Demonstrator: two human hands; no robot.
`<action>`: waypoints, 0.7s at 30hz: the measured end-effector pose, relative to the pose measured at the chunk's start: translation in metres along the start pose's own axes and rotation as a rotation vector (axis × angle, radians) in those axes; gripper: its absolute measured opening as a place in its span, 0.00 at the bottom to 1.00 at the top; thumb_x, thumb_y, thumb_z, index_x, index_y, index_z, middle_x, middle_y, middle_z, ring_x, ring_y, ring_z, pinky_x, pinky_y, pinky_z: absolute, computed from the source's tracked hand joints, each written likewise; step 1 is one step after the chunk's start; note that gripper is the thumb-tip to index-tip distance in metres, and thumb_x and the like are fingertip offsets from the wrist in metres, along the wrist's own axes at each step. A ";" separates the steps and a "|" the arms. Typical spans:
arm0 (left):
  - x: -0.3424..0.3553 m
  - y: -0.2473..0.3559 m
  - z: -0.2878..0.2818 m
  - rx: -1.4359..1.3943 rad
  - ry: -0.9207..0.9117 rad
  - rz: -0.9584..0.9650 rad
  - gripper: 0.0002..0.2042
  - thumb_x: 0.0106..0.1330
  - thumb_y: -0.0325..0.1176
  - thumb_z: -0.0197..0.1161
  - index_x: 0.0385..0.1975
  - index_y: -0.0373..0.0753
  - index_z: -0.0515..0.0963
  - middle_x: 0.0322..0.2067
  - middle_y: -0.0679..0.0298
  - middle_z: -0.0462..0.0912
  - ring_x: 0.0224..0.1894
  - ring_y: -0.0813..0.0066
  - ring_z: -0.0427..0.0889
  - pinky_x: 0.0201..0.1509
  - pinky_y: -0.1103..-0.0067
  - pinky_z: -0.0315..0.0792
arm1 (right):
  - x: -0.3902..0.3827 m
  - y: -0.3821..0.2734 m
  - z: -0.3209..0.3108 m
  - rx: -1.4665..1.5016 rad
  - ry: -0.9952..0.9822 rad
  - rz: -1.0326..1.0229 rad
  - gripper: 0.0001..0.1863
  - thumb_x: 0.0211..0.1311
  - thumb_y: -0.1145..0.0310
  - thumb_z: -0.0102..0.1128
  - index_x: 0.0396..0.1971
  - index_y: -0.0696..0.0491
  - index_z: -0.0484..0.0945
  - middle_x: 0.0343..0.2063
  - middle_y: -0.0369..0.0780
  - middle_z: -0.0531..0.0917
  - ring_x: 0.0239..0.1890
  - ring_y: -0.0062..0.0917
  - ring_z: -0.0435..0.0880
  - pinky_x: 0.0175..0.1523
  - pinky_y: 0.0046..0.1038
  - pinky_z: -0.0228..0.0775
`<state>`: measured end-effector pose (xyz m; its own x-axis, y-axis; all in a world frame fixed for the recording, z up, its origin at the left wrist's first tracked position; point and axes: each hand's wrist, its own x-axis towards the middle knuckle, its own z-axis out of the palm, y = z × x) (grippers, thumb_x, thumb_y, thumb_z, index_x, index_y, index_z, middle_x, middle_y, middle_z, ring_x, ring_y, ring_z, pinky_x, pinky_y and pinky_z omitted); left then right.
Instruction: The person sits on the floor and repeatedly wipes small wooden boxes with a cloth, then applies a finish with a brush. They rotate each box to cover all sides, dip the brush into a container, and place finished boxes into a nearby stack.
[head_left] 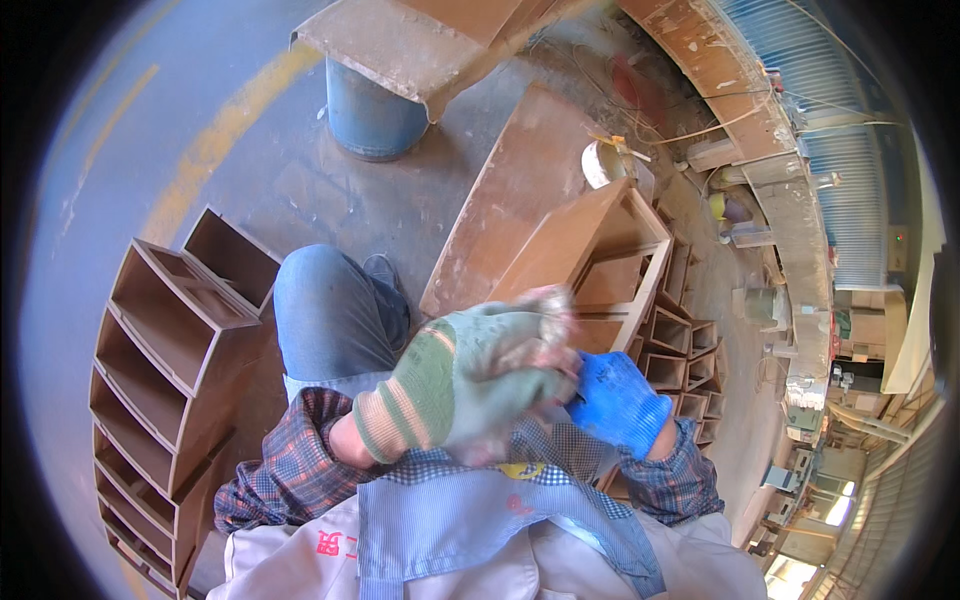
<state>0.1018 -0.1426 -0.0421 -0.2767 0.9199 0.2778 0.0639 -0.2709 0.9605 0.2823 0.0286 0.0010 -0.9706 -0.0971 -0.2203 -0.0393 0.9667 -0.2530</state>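
Note:
My left hand [485,375], in a pale green knit glove with a striped cuff, is closed round a blurred, crumpled pinkish-grey cloth [550,320] in front of my body. Just to the right, touching it, my right hand [615,400] in a blue glove has its fingers curled; what they grip is hidden. My bent knee in jeans [325,315] is beyond them. An open wooden box frame [560,255] leans behind my hands, against a worn board [500,180].
Stacked wooden compartments [150,390] stand at left, more [690,370] at right. A blue drum [370,120] under a board [380,35] stands at the top on painted concrete [220,120]. A white bucket [605,160], cables and a long ledge [750,120] lie at right.

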 end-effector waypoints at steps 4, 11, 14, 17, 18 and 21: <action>0.016 0.003 -0.004 -0.111 0.310 -0.009 0.17 0.65 0.30 0.69 0.52 0.31 0.79 0.43 0.58 0.87 0.46 0.71 0.85 0.50 0.74 0.80 | 0.002 -0.003 -0.002 0.121 -0.200 0.295 0.36 0.64 0.55 0.65 0.69 0.54 0.67 0.51 0.53 0.82 0.55 0.51 0.80 0.56 0.47 0.76; 0.105 -0.113 -0.027 0.735 0.574 -0.141 0.33 0.62 0.39 0.72 0.66 0.45 0.67 0.49 0.52 0.84 0.51 0.48 0.84 0.52 0.61 0.78 | -0.025 -0.016 -0.026 0.579 0.312 0.416 0.34 0.64 0.68 0.67 0.69 0.61 0.66 0.60 0.52 0.80 0.63 0.40 0.80 0.68 0.37 0.71; 0.121 -0.160 -0.028 1.099 0.201 0.095 0.34 0.62 0.42 0.72 0.67 0.40 0.68 0.52 0.53 0.84 0.52 0.46 0.84 0.55 0.64 0.79 | -0.052 -0.008 -0.022 0.795 0.661 0.547 0.31 0.66 0.71 0.66 0.67 0.61 0.68 0.56 0.48 0.83 0.58 0.31 0.83 0.64 0.33 0.75; 0.140 -0.172 -0.038 0.481 0.005 -0.038 0.29 0.67 0.39 0.69 0.66 0.36 0.70 0.50 0.55 0.85 0.52 0.62 0.84 0.56 0.72 0.78 | -0.075 0.011 -0.005 0.981 0.823 0.837 0.34 0.68 0.66 0.67 0.69 0.63 0.65 0.57 0.52 0.79 0.56 0.32 0.83 0.62 0.33 0.77; 0.143 -0.166 -0.039 0.155 -0.005 -0.201 0.28 0.69 0.38 0.69 0.65 0.34 0.71 0.49 0.57 0.85 0.52 0.67 0.84 0.56 0.74 0.78 | -0.079 0.011 0.009 1.039 0.786 0.844 0.35 0.68 0.65 0.67 0.69 0.64 0.64 0.58 0.53 0.78 0.55 0.32 0.83 0.61 0.32 0.77; 0.140 -0.128 -0.037 0.311 0.246 -0.018 0.19 0.65 0.40 0.69 0.49 0.31 0.81 0.42 0.52 0.86 0.47 0.64 0.85 0.53 0.70 0.77 | -0.089 0.017 0.042 1.222 0.663 0.912 0.37 0.69 0.62 0.67 0.69 0.66 0.62 0.57 0.54 0.78 0.54 0.32 0.84 0.59 0.31 0.78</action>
<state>0.0191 0.0098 -0.1270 -0.4995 0.8180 0.2853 0.3340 -0.1220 0.9346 0.3779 0.0438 -0.0231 -0.5074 0.7787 -0.3691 0.4470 -0.1283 -0.8853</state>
